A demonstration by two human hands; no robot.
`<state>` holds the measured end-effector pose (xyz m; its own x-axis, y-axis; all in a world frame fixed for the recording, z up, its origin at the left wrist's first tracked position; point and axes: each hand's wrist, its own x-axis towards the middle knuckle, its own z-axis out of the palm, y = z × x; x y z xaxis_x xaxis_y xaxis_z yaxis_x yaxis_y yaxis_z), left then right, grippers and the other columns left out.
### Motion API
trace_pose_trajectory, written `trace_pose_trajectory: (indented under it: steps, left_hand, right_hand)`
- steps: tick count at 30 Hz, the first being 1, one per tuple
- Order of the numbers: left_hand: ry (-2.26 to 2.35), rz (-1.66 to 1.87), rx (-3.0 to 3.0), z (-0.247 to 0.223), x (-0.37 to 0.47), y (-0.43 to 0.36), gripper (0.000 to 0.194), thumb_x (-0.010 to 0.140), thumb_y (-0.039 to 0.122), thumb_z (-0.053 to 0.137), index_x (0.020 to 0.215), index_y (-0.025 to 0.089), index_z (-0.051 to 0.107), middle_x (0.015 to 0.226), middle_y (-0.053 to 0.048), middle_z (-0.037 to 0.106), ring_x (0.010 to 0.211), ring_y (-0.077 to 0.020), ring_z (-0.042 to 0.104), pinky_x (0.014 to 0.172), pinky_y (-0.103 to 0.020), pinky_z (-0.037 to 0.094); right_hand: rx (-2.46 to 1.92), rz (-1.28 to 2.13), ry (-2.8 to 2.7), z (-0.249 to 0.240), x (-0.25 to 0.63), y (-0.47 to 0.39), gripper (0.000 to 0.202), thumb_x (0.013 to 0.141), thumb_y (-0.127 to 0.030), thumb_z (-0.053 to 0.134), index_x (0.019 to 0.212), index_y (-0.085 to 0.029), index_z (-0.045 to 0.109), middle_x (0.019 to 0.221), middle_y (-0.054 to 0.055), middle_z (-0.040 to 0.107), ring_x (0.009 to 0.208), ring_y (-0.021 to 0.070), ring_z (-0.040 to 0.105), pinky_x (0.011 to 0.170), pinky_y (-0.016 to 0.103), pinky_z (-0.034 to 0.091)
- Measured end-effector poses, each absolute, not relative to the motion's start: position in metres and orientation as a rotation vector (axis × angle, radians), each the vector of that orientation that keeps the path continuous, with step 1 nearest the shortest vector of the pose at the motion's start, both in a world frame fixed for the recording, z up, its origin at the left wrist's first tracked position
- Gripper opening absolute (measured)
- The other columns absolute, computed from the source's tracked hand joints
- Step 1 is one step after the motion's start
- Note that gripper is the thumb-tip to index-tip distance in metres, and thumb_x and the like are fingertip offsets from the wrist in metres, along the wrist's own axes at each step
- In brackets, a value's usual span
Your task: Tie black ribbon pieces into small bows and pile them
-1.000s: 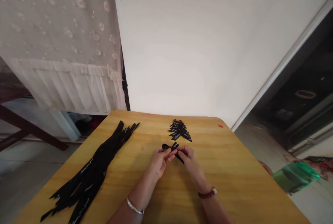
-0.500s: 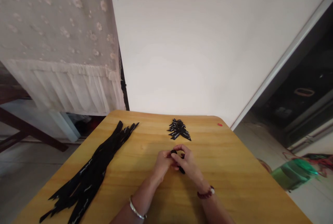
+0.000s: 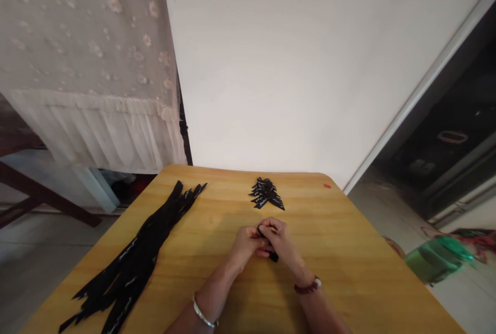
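Wood-grain bench (image 3: 194, 282); black strip bundle (image 3: 147, 241) down its left side, long axis running away and rightward. Mid-bench: left hand (image 3: 246, 245) and right hand (image 3: 281, 243), both grips pinched on a black ribbon (image 3: 273, 257). Mostly hidden; visible end points toward camera, slightly right. Farther: lettered black pile (image 3: 266, 194), red scrap (image 3: 327, 186) near far-right corner. Behind: white panel (image 3: 263, 65), lace curtain (image 3: 96, 55) left.

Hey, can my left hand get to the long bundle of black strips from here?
Probably yes: only tabletop lies between your left hand and the long black bundle, though the hand's grip seems busy with a small black strip.
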<state>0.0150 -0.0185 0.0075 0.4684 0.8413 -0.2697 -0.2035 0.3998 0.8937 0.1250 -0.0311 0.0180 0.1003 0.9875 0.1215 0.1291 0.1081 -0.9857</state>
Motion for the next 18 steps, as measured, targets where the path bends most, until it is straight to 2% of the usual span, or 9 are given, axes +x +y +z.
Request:
trace_pose_trajectory:
  steps: [6,11,15,18]
  left_hand:
    - [0.811,0.884,0.749,0.0101,0.0120,-0.0161,0.016,0.056,0.017,0.068,0.067,0.008,0.062,0.066,-0.009,0.067,0.058,-0.0178,0.063,0.050,-0.024,0.049]
    - [0.834,0.974,0.592,0.0104,0.0082,-0.0114,0.011,0.059,0.012,0.066,0.067,0.007,0.060,0.062,-0.009,0.066,0.059,-0.0174,0.063,0.050,-0.023,0.049]
    - [0.814,1.001,0.579,0.0086,0.0072,-0.0103,0.012,0.059,0.012,0.067,0.068,0.008,0.060,0.065,-0.010,0.066,0.056,-0.0166,0.062,0.047,-0.023,0.049]
    - [0.817,0.984,0.582,0.0089,0.0076,-0.0104,0.013,0.059,0.012,0.067,0.069,0.007,0.061,0.065,-0.009,0.066,0.055,-0.0157,0.062,0.045,-0.021,0.048]
  right_hand:
    - [-1.284,0.865,-1.091,0.0251,0.1279,-0.0347,0.034,0.074,-0.047,0.045,0.068,-0.017,0.058,0.070,0.004,0.060,0.071,0.0165,0.054,0.064,0.025,0.042]
    - [-1.310,0.946,-1.015,0.0173,0.1301,-0.0333,0.041,0.075,-0.053,0.039,0.073,-0.017,0.059,0.080,0.007,0.061,0.077,0.0186,0.055,0.064,0.027,0.042]
    - [-1.301,0.917,-1.065,0.0182,0.1267,-0.0327,0.036,0.071,-0.051,0.046,0.066,-0.017,0.057,0.067,0.004,0.059,0.067,0.0164,0.054,0.059,0.025,0.041]
    - [-1.272,0.880,-1.202,0.0210,0.1239,-0.0315,0.030,0.068,-0.044,0.053,0.054,-0.018,0.049,0.051,-0.002,0.048,0.052,0.0117,0.046,0.048,0.022,0.036]
